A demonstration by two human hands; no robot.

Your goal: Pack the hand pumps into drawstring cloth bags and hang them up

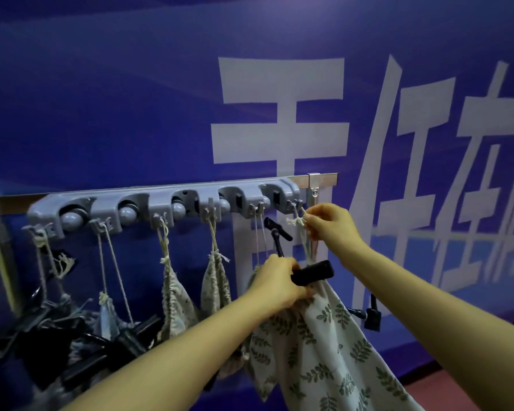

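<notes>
White cloth with green leaves makes up the leaf bag [324, 336], which hangs down below the left hand [276, 280]. That hand's fingers are curled tight round the bunched top of the bag. A black pump [312, 272] pokes out of the bag's mouth, just to the right of the hand and touching it.

Up and to the right, the right hand [330, 223] pinches the string [297, 222] between thumb and fingertips, close to a frayed knot. The string runs down from this hand to the bag top. Just left of the right hand, at the same height, is the last hook [294, 204] of the grey rack [161, 203]. I cannot tell if the string is on the hook.

Between the two hands, a T-shaped pump top [276, 231] stands up, right above the left hand. It sits close to the string.

Left of the left hand, two flowery bags [172, 298] hang from other hooks by their cords. Further left and lower lies a messy heap of black pumps [72, 336] and cloth. Right of the leaf bag, below the right arm, one more black pump part [371, 315] shows against the blue wall [101, 99], which has big white letters. A shiny metal rail [324, 179] runs above the right hand.
</notes>
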